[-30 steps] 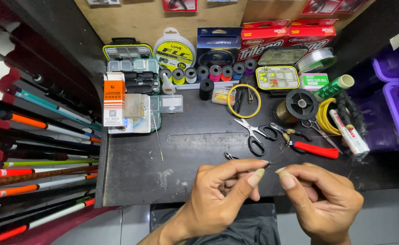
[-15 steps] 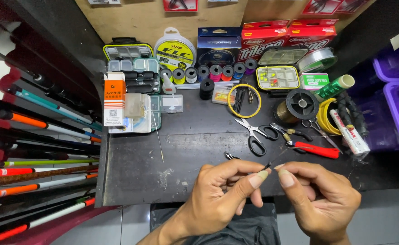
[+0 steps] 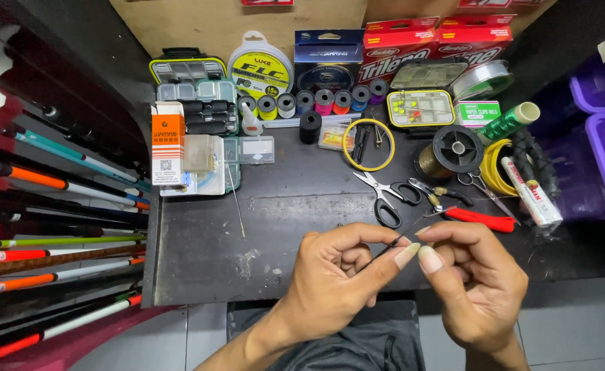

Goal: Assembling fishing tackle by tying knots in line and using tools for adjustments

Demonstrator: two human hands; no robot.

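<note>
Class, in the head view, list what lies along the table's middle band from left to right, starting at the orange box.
Orange box → thin needle → scissors → red-handled pliers → white tube.

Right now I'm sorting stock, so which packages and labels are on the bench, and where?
Orange and white box: upright, left side.
Round yellow spool pack: back, left of centre.
Dark blue box: back centre.
Two red boxes: back right.
White tube with red label: lying at right.

free: bare table (image 3: 199, 264) front-left | blocked: scissors (image 3: 383, 196), pliers (image 3: 464, 209) just beyond hands, rods (image 3: 62, 254) left
</note>
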